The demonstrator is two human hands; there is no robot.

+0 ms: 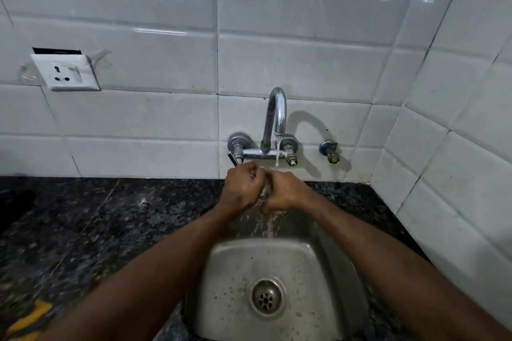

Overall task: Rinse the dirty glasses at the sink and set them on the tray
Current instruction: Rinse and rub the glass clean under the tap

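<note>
Both hands are bunched together right under the tap point(275, 116), over the back edge of the sink point(235, 263). The left hand point(242, 188) and right hand point(286, 191) each have their fingers curled in tight around a small clear glass point(265, 191). You can only see a sliver of it glinting between the knuckles, the rest is buried in the grip.

Holding it that high makes sense to me: the water stream point(277, 152) is thin and lands just at the top of the hands, so the glass has to go up to meet it. The runoff spills off below the hands straight into the basin, not onto the dark stone counter point(97, 216). Two hands on one little wet glass is probably about rubbing it while not dropping it (slippery stuff over steel, no thanks).

The tray isn't anywhere in view, so where the glass ends up is a guess.

As for writing or brands: nothing readable. The wall socket point(68, 72) is plain white, the tap has no visible mark, and the yellow thing point(33, 315) at the bottom left corner is too blurred to tell.
</note>
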